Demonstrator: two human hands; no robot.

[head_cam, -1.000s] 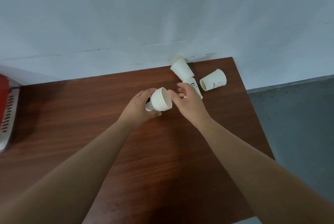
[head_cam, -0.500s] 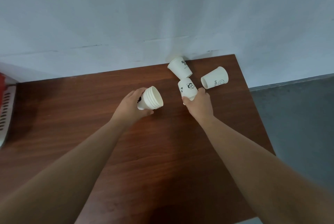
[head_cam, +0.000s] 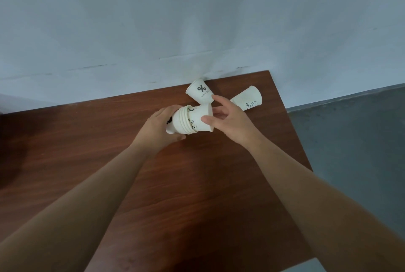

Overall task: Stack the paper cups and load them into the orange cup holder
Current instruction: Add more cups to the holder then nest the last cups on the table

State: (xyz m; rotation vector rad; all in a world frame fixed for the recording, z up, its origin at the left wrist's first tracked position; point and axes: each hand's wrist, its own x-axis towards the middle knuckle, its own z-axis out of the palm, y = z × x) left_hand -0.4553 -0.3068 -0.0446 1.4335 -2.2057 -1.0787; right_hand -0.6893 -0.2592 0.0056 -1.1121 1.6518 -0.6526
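Left fingers [head_cam: 166, 111] clamp the nested paper-cup stack [head_cam: 189, 123] (white, tapered); right fingers [head_cam: 219, 100] splay by its rim.

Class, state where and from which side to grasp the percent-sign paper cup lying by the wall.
Grip the percent-sign cup across its sidewall from above with the right hand: it lies on its side, mouth apparently toward the wall.
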